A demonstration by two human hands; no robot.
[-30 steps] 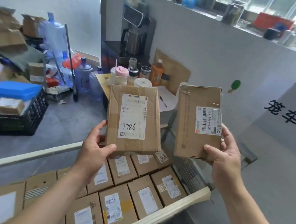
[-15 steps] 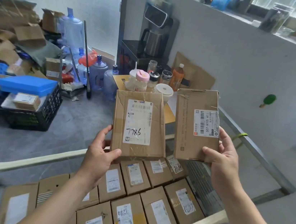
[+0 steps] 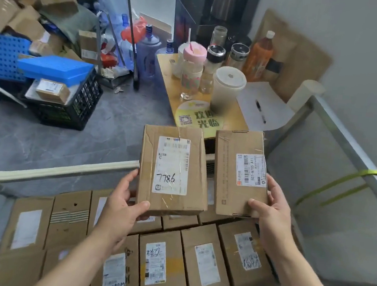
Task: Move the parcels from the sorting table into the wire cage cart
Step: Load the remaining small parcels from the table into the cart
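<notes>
Your left hand grips the lower left corner of a brown cardboard parcel, thumb curled over its front face and fingers wrapped behind its edge. This parcel stands nearly upright in the air, and its white label has "7786" handwritten on it. Your right hand holds a second parcel at its lower right corner, with the thumb pressed on the front and the fingers along the right edge. This one carries a printed barcode label reading "507-N705 A11". The two parcels are side by side, close together with a narrow gap between them.

Both are held above a cream-edged frame filled with flat rows of labelled boxes packed edge to edge. To your right runs a grey metal rail with a yellow-green strap tied round it.

Beyond the parcels sits a small yellow table crowded with drinks: a pink-lidded cup, a white lidded cup and an orange bottle. A sheet of paper lies beside them with a pen on it. On the floor to the left, a black crate carries a blue lid, with loose cardboard piled behind.
</notes>
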